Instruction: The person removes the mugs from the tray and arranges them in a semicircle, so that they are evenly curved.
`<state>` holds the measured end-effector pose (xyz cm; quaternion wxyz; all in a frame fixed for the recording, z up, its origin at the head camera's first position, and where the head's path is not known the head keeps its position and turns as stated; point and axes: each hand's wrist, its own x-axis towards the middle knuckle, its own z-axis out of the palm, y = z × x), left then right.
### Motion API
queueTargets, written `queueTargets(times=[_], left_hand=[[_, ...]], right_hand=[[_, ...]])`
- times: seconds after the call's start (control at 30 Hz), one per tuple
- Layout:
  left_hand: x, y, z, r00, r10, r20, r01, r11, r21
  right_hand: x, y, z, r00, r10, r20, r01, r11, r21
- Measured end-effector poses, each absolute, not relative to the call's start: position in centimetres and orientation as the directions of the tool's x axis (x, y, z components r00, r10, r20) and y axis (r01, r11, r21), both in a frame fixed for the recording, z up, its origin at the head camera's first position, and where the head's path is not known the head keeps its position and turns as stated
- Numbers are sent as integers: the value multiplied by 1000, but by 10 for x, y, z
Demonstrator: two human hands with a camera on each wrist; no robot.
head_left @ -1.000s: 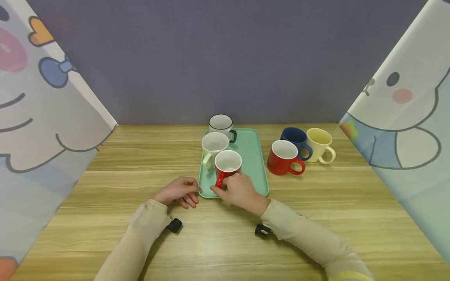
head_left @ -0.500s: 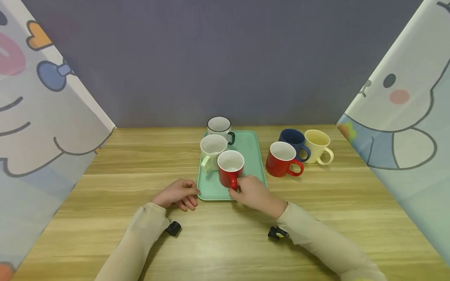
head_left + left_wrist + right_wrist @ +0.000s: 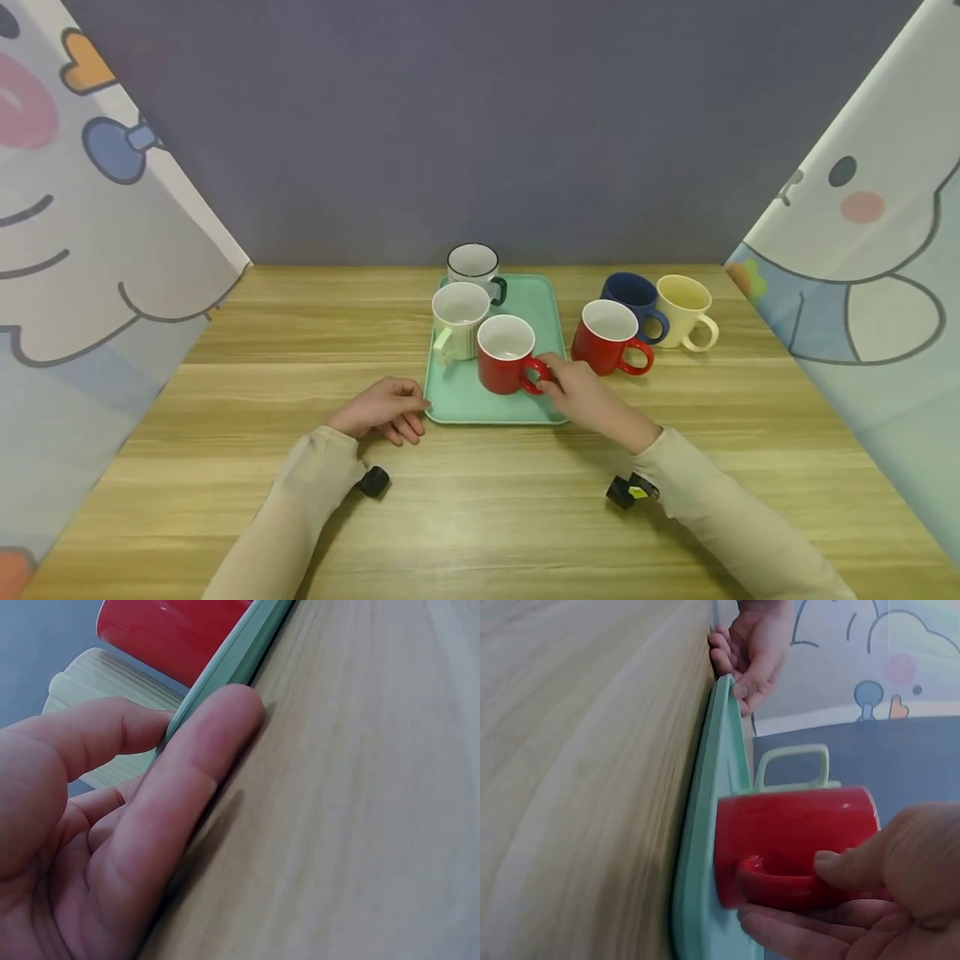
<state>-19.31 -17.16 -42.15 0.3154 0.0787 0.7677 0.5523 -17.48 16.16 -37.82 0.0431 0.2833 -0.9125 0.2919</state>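
Note:
A red mug (image 3: 501, 372) with a white inside stands upright on the front part of the mint-green tray (image 3: 461, 410). My right hand (image 3: 592, 402) pinches its handle, which points right; in the right wrist view the thumb (image 3: 847, 864) lies on the handle. My left hand (image 3: 381, 408) holds the tray's front left corner, thumb on the rim and a finger (image 3: 217, 727) along its outer side. Close behind the red mug, on the tray, is a pale green ribbed mug (image 3: 461, 327). Farther back stands a white mug (image 3: 471, 271) with a black rim and dark handle.
Right of the tray, on the wooden table (image 3: 480, 517), stand another red mug (image 3: 596, 348), a dark blue mug (image 3: 626, 292) and a yellow mug (image 3: 678, 315), handles to the right. A grey wall (image 3: 480, 125) rises behind, with cartoon-printed panels at both sides.
The held red mug has moved right on the tray, and its handle has turned from front left round to the right. My right hand has moved right with it. My left hand stays at the corner.

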Motion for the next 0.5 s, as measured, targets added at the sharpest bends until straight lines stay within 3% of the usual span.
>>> queueTargets(times=[0.5], left_hand=[[-194, -172, -423, -784, 474, -400, -235, 370, 899]], right_hand=[[-182, 171, -387, -852, -417, 316, -522, 642, -561]])
